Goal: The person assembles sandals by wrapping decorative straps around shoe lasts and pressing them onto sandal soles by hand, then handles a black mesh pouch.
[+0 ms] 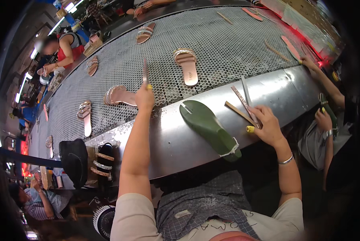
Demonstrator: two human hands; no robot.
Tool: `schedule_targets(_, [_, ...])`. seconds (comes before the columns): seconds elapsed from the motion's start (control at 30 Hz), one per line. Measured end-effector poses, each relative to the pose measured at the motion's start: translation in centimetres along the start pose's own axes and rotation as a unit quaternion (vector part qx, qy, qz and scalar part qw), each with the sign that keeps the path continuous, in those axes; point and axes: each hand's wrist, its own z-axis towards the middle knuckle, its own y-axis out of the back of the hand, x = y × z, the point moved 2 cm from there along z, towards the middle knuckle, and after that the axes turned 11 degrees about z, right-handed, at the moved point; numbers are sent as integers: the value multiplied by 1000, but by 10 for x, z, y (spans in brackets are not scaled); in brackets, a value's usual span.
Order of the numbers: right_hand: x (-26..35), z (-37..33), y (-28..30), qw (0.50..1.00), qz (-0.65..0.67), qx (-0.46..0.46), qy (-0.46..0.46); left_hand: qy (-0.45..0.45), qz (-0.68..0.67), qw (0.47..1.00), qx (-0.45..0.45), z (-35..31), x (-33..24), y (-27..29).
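My left hand [145,97], with yellow tape on a finger, is closed over the edge of the mesh belt. It grips a thin, flat pinkish piece [145,71], seen edge-on, that points away from me. Just left of that hand lies a sandal [117,95] with sparkly straps. On the metal ledge, my right hand [267,125] has its fingers closed at the ends of a glittery strap [239,95] and a tan strip [239,111]. Beside them is a narrow silvery strip [245,90]. A green shoe last [206,124] with white cord round its near end lies between my hands.
The mesh belt [164,80] carries several sandals, including a rose-gold one [189,70], and pink insoles [290,47] at right. Dark sandals with glittery straps [103,165] stand at lower left. A co-worker's hands [322,119] are at right; another person [65,50] works across the belt.
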Motion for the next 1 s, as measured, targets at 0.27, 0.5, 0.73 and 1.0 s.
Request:
schedule_targets(0.27, [124, -26, 35, 811, 549, 11, 203, 92, -573, 764, -281, -102, -38, 76])
schedule_targets(0.5, [250, -46, 10, 535, 811, 38, 233, 205, -581, 723, -312, -123, -13, 58])
schedule_targets(0.73, [265, -37, -7, 584, 754, 149, 261, 179, -606, 730, -259, -116, -41, 53])
schedule_targets(1.0, [270, -14, -26, 656, 619, 223, 371, 162, -626, 717, -259, -119, -34, 64])
